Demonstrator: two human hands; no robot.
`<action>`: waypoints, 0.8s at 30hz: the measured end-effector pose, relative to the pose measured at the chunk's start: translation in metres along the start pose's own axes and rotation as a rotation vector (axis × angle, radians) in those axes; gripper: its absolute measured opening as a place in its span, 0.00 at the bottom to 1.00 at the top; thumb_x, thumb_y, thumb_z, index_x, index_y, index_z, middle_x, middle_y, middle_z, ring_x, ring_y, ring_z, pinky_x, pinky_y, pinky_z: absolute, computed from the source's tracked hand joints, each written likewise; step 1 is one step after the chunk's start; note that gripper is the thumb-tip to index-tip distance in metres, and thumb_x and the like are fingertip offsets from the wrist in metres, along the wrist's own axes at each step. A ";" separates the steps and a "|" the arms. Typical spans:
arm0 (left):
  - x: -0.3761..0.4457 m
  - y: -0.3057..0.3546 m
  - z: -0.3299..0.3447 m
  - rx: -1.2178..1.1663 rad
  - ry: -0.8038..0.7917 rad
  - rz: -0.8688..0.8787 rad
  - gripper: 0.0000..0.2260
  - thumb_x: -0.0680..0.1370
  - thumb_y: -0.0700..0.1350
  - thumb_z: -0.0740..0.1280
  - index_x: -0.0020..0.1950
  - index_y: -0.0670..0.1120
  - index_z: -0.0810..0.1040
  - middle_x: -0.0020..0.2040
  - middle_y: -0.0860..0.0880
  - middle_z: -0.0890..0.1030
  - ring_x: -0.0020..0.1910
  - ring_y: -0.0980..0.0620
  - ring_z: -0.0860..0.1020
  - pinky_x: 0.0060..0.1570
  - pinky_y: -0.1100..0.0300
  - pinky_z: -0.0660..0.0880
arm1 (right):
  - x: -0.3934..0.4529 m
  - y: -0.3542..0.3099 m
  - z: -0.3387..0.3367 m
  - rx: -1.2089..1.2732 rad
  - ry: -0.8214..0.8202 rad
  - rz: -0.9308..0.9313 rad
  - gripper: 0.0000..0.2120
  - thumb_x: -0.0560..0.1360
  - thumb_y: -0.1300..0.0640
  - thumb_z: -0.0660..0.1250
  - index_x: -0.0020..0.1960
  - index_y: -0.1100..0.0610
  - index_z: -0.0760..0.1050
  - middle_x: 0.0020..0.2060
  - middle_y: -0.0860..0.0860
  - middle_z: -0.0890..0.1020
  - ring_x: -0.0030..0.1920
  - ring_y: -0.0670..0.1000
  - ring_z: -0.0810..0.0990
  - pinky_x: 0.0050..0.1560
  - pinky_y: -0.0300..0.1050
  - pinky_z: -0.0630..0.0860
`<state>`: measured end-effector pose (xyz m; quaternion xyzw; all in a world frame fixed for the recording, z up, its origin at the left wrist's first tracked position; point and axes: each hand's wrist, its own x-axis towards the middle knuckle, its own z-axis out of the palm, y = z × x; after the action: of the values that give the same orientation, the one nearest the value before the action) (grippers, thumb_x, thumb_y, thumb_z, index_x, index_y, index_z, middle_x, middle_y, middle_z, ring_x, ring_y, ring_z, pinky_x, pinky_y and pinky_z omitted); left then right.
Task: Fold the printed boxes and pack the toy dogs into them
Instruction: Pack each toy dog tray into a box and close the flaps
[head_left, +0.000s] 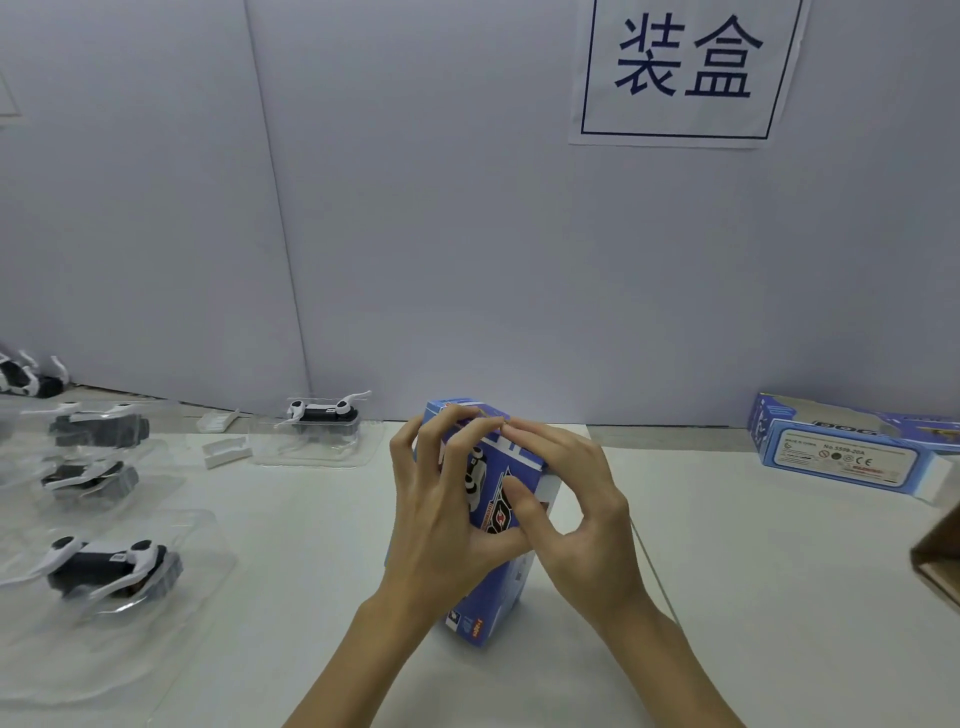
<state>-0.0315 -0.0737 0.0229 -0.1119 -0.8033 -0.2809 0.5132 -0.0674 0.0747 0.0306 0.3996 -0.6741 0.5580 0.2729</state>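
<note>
I hold a blue printed box (491, 525) upright on the desk (727, 597) between my hands. A second box (847, 449) lies far right, flap open — toy dogs (106, 569) in clear trays sit at left.

printed boxes (488, 519): 2 | toy dogs (106, 564): 5 | white inserts (224, 451): 2

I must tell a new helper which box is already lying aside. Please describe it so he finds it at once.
Start at the paper sign on the wall, then look down to the table's far right edge. The blue printed box lies flat there, label facing you. Unlike the upright box in the middle, no hand touches it.
</note>
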 end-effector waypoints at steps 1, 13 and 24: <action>0.000 -0.001 0.000 -0.009 0.011 -0.001 0.33 0.70 0.57 0.75 0.71 0.52 0.68 0.71 0.50 0.70 0.70 0.40 0.67 0.71 0.56 0.68 | 0.001 0.001 0.003 -0.017 0.009 -0.014 0.21 0.82 0.44 0.67 0.70 0.54 0.78 0.67 0.44 0.80 0.70 0.54 0.75 0.66 0.39 0.76; -0.001 -0.005 0.000 -0.078 0.037 -0.027 0.31 0.69 0.57 0.75 0.68 0.51 0.69 0.70 0.55 0.68 0.69 0.42 0.68 0.67 0.55 0.72 | 0.004 0.003 0.015 -0.006 0.086 0.000 0.14 0.82 0.50 0.67 0.64 0.52 0.82 0.63 0.43 0.81 0.67 0.53 0.77 0.63 0.46 0.78; 0.009 -0.009 -0.004 -0.079 -0.114 -0.117 0.38 0.66 0.61 0.76 0.72 0.52 0.68 0.73 0.57 0.64 0.70 0.50 0.69 0.61 0.50 0.79 | 0.006 0.014 0.004 0.157 0.064 0.126 0.15 0.80 0.47 0.69 0.63 0.53 0.79 0.62 0.45 0.82 0.67 0.55 0.78 0.53 0.46 0.85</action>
<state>-0.0367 -0.0839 0.0292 -0.1009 -0.8246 -0.3350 0.4445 -0.0816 0.0699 0.0271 0.3585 -0.6429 0.6378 0.2267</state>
